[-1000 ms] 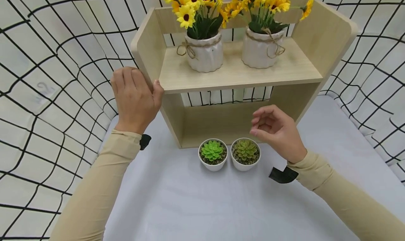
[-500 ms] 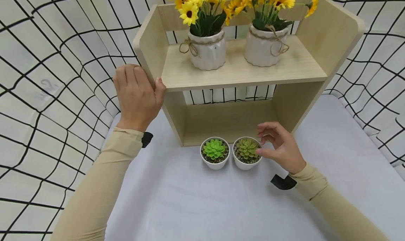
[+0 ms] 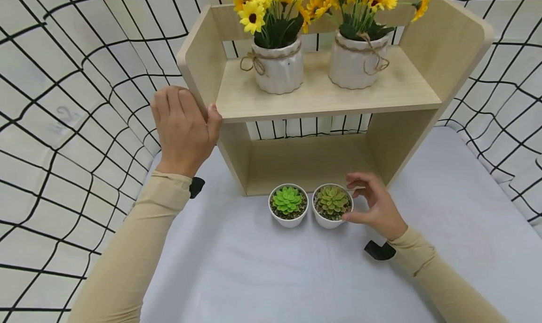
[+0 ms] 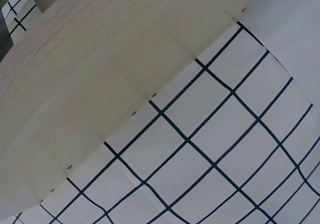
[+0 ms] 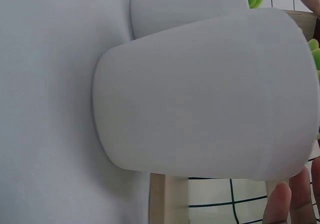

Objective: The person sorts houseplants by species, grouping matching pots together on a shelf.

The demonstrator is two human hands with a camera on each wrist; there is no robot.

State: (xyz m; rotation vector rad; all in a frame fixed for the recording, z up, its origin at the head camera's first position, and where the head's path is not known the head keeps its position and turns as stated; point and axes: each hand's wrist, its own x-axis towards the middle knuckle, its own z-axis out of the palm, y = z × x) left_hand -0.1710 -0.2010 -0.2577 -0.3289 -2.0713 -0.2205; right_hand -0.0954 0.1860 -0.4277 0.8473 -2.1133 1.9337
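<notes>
My left hand [image 3: 182,130] grips the left side panel of the light wooden two-tier shelf [image 3: 326,107], its thumb at the panel's front edge. On the white cloth before the shelf stand two small white pots with artificial succulents, side by side. The left succulent pot [image 3: 289,205] is bright green; the right succulent pot [image 3: 332,206] is duller green. Around the right pot's right side, my right hand [image 3: 377,207] has its thumb near the front rim and its fingers near the back; firm contact cannot be seen. In the right wrist view, fingertips [image 5: 282,196] appear beside the white pot [image 5: 200,103].
Two white ceramic pots, the left flower pot [image 3: 278,68] and the right flower pot [image 3: 359,61], hold yellow flowers on the upper tier. Black wire grid [image 3: 84,125] surrounds the area. White cloth [image 3: 262,276] spreads in front of the succulents.
My right hand has come down and toward me, from above and behind the right succulent pot to its side, the fingers spreading wider. My left hand stays on the shelf; both succulent pots stay put.
</notes>
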